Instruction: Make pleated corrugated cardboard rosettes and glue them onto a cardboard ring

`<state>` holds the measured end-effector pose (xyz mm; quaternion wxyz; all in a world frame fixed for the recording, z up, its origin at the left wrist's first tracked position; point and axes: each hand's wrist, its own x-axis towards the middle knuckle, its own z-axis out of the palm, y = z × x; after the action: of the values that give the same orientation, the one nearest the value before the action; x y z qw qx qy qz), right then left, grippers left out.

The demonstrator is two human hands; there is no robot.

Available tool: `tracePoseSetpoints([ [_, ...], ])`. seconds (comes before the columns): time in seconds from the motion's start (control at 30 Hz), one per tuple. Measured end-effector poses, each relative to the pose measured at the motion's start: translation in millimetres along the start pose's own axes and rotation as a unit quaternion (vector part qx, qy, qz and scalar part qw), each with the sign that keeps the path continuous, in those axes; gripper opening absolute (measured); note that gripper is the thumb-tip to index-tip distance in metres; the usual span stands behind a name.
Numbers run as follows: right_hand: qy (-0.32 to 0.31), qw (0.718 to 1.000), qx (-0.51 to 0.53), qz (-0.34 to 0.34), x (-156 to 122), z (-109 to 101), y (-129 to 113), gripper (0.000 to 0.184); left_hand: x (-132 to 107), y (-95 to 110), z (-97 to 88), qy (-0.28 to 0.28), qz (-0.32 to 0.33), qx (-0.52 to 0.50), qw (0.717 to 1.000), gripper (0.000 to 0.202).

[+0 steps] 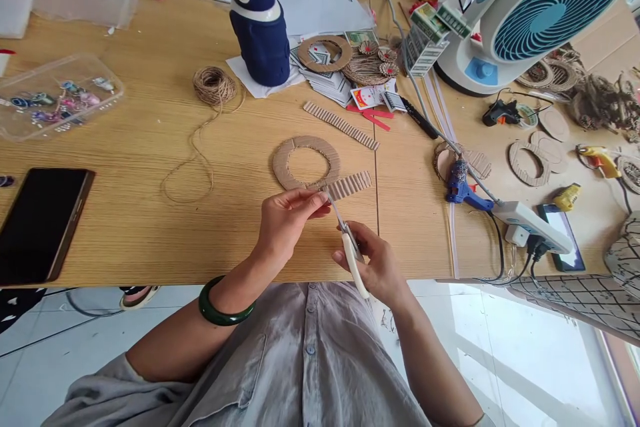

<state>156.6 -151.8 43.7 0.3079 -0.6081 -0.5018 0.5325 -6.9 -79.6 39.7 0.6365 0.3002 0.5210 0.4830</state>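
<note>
My left hand (286,221), a green bangle on its wrist, pinches the near end of a corrugated cardboard strip (350,185) above the table's front edge. My right hand (376,263) grips white-handled scissors (350,247), their blades pointing up at the strip's pinched end. Just behind the strip a flat cardboard ring (300,163) lies on the wooden table (150,167).
A second corrugated strip (341,125), a twine ball (214,85), a blue bottle (257,13), a phone (40,220) and a bead tray (55,97) lie around. At the right are a blue glue gun (463,188), power strip (530,223), desk fan (545,10) and more cardboard rings.
</note>
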Motion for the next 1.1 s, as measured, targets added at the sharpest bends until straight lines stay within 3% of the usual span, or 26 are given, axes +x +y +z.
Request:
tracePoseSetpoints([
  [0.6,0.026,0.999,0.037,-0.002,-5,5,10,0.037,-5,-5,7.0,-0.021,0.014,0.03,0.999,0.022],
  [0.87,0.106,0.994,0.034,0.019,-25,-1,23,0.031,-6,-16,30.5,-0.081,0.004,0.046,0.996,0.021],
  [1.0,0.168,0.983,-0.045,0.06,-28,-23,31,0.033,3,-20,43.2,-0.098,-0.022,0.028,0.995,0.023],
  [1.1,0.248,0.938,-0.222,0.1,-23,-49,38,0.032,11,-19,38.3,-0.078,-0.028,0.014,0.996,0.023],
])
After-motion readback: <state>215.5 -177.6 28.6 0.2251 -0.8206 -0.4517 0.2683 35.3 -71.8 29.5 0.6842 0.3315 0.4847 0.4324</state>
